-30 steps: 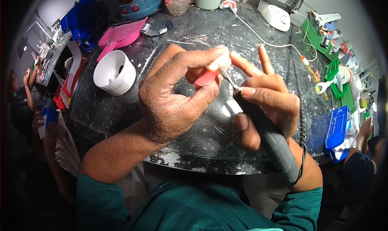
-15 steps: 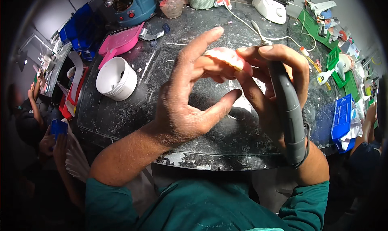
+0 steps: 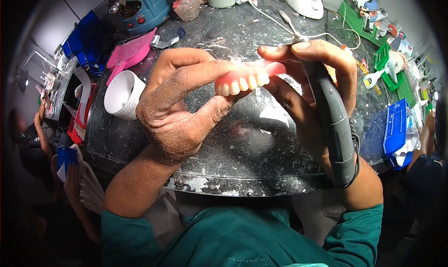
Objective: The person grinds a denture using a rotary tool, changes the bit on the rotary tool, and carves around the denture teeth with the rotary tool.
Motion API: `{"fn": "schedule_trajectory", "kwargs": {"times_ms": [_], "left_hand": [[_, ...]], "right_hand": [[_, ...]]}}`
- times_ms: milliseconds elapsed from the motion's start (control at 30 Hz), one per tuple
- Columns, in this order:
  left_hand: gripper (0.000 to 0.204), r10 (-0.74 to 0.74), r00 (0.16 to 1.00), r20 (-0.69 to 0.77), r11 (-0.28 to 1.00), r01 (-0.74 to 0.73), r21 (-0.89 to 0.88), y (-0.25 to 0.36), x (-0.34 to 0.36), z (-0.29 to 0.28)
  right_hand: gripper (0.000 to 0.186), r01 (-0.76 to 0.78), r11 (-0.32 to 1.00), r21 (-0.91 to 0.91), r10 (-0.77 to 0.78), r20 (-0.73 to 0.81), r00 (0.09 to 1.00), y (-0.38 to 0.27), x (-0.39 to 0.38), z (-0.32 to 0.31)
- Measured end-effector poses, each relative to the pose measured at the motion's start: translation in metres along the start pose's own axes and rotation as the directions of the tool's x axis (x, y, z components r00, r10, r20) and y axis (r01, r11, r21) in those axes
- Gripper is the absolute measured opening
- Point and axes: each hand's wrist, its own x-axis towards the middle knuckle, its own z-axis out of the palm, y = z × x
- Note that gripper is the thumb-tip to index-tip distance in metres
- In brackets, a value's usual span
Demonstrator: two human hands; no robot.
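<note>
A pink denture (image 3: 247, 79) with a row of cream teeth is held up over the dark bench, its teeth facing me. My left hand (image 3: 179, 99) pinches its left end between thumb and fingers and is coated in fine dust. At the denture's right end are the thumb and fingers of my right hand (image 3: 322, 80). That hand also grips a black handpiece (image 3: 332, 127), whose metal bur (image 3: 287, 22) points up and away from the denture. A cord is looped at the handpiece's lower end by my right wrist.
On the left of the scuffed bench (image 3: 224, 164) stand a white tub (image 3: 124, 96) and a pink dustpan (image 3: 133, 52). A blue machine (image 3: 144, 15) and a white control box (image 3: 303, 3) are at the back. Blue (image 3: 396, 131) and green bins line the right. Other people sit at both sides.
My left hand has moved left and closed its thumb and fingers on the denture's left end. The denture has turned so its front teeth face me. The handpiece has barely moved.
</note>
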Motion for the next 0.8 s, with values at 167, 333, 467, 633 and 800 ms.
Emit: {"fn": "schedule_trajectory", "kwargs": {"times_ms": [167, 333, 467, 633, 800], "left_hand": [[0.034, 0.073, 0.997, 0.003, 0.996, -0.073, 0.048, 0.0, 0.001, 0.001], [0.037, 0.048, 0.999, 0.015, 0.998, -0.048, -0.034, 0.003, 0.005, 0.007], [0.041, -0.021, 0.997, 0.068, 0.987, 0.032, -0.157, 0.014, 0.008, 0.009], [0.04, 0.001, 1.0, -0.013, 0.99, -0.003, -0.138, 0.002, 0.0, 0.009], [0.044, -0.001, 0.995, -0.098, 0.994, -0.01, -0.113, 0.003, 0.003, 0.012]], "right_hand": [[0.054, 0.023, 1.0, -0.014, -0.023, 0.004, 1.0, -0.002, 0.001, 0.0], [0.056, 0.036, 0.998, -0.048, -0.037, -0.011, 0.999, 0.0, 0.0, -0.001], [0.057, 0.071, 0.988, -0.135, -0.072, -0.001, 0.997, 0.001, -0.001, -0.006], [0.043, -0.026, 0.999, -0.047, 0.021, -0.102, 0.995, -0.002, 0.003, -0.008], [0.041, 0.079, 0.92, -0.383, -0.056, 0.07, 0.996, -0.017, 0.012, -0.026]]}}
